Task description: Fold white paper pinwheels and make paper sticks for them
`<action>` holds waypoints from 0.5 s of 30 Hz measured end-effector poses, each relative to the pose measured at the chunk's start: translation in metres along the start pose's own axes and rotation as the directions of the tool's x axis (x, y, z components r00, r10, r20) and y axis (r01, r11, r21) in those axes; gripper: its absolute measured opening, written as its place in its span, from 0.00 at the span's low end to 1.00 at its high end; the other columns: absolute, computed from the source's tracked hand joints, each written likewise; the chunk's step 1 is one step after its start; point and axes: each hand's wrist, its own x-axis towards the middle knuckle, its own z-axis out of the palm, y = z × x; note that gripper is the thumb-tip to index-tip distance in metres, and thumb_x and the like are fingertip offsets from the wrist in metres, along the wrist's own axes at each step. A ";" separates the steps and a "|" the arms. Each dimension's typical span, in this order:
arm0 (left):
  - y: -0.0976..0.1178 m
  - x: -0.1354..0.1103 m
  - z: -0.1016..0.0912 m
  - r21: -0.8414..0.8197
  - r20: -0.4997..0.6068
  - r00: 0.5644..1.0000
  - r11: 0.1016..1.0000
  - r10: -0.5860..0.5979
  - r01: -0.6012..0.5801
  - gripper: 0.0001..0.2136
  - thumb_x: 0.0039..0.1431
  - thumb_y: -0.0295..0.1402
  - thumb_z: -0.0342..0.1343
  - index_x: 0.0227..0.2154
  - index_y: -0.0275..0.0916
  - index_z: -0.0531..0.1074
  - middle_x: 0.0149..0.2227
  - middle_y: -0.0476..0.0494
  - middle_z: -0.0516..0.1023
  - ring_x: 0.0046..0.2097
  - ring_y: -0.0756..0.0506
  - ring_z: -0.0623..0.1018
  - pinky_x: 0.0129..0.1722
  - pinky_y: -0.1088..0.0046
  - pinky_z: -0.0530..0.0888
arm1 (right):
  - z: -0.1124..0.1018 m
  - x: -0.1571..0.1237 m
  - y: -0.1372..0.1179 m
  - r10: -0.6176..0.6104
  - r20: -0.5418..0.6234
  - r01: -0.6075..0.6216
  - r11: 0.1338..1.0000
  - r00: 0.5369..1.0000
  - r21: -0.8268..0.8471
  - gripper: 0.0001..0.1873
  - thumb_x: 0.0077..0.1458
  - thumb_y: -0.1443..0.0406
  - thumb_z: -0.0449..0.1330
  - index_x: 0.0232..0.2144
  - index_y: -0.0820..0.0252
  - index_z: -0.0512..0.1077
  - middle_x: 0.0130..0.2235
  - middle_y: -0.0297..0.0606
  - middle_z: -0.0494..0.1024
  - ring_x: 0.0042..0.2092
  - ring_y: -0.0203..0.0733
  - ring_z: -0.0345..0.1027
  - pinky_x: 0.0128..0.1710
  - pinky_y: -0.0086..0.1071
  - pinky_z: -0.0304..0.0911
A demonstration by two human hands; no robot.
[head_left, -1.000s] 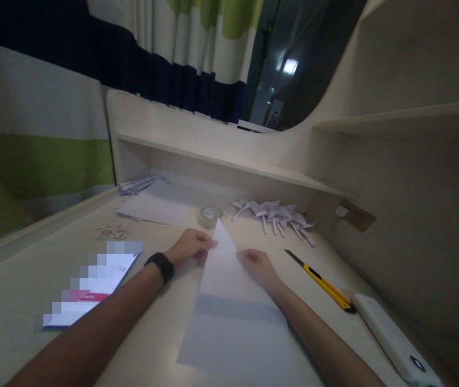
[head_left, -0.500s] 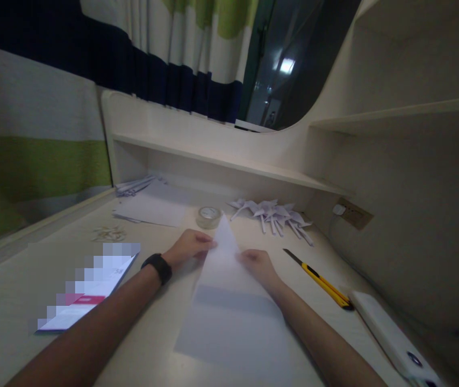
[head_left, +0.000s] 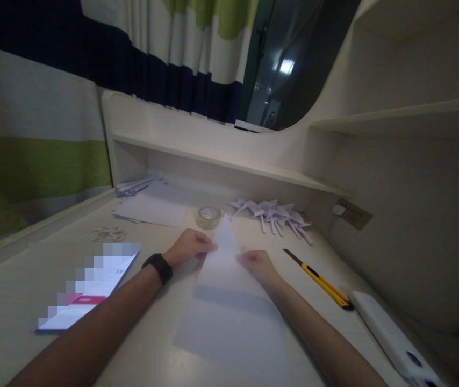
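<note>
A white sheet of paper [head_left: 233, 317] lies before me, its far end narrowing to a point near the tape roll. My left hand [head_left: 191, 246] pinches the sheet's left edge close to that point; a black band circles the wrist. On the opposite edge, slightly nearer to me, my right hand [head_left: 257, 263] grips the paper between thumb and fingers. A roll of clear tape [head_left: 208, 217] rests just beyond the tip. Right of my right hand lies a yellow utility knife [head_left: 322, 282] with its blade out.
Several paper pinwheels [head_left: 273, 212] lie at the back. A stack of white paper [head_left: 152, 203] sits at the back left, near small pale pieces [head_left: 109, 234]. A lit tablet-like screen [head_left: 92, 295] is by my left forearm. A white oblong device [head_left: 391, 333] lies far right, below a wall socket [head_left: 352, 213].
The paper and both hands have shifted very slightly, with the sheet's near end moving a little to the left. Both hands keep their hold on it.
</note>
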 end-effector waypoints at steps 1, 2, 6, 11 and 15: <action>0.000 0.000 0.000 0.006 -0.009 1.000 1.000 0.006 -0.006 0.13 0.41 0.40 0.65 0.20 0.32 0.77 0.18 0.45 0.73 0.22 0.49 0.70 0.23 0.74 0.66 | 0.000 0.000 0.000 0.002 0.005 -0.002 1.000 1.000 0.006 0.23 0.36 0.48 0.66 0.20 0.64 0.73 0.17 0.31 0.70 0.18 0.31 0.56 0.19 0.26 0.50; 0.000 0.000 0.000 0.012 -0.018 1.000 1.000 0.010 -0.010 0.13 0.41 0.40 0.65 0.20 0.32 0.77 0.18 0.46 0.73 0.21 0.49 0.70 0.23 0.74 0.66 | -0.001 0.001 0.000 0.004 0.010 -0.004 1.000 1.000 0.013 0.23 0.36 0.48 0.66 0.20 0.64 0.73 0.17 0.31 0.71 0.18 0.31 0.56 0.19 0.26 0.50; 0.004 -0.002 0.000 0.038 -0.030 0.999 0.999 0.027 -0.026 0.13 0.41 0.40 0.64 0.19 0.32 0.76 0.17 0.46 0.72 0.21 0.50 0.69 0.22 0.75 0.64 | -0.001 0.000 -0.002 0.010 0.032 -0.011 0.999 0.999 0.038 0.23 0.37 0.48 0.66 0.20 0.65 0.73 0.17 0.31 0.71 0.19 0.32 0.58 0.20 0.26 0.51; 0.010 -0.005 0.001 0.022 -0.044 0.999 0.999 0.029 -0.028 0.14 0.41 0.40 0.64 0.17 0.32 0.75 0.16 0.47 0.71 0.20 0.51 0.67 0.22 0.75 0.63 | -0.003 -0.003 -0.007 0.048 0.101 -0.055 0.996 0.994 0.068 0.23 0.36 0.50 0.68 0.23 0.65 0.73 0.19 0.33 0.73 0.19 0.32 0.60 0.19 0.26 0.52; 0.008 -0.004 0.001 -0.047 -0.012 1.000 0.999 0.004 -0.005 0.13 0.43 0.41 0.64 0.20 0.32 0.77 0.19 0.46 0.74 0.22 0.50 0.69 0.24 0.74 0.65 | -0.004 -0.003 -0.005 0.110 0.119 -0.124 0.985 0.987 0.122 0.22 0.31 0.53 0.71 0.19 0.67 0.72 0.18 0.36 0.74 0.17 0.33 0.61 0.17 0.26 0.51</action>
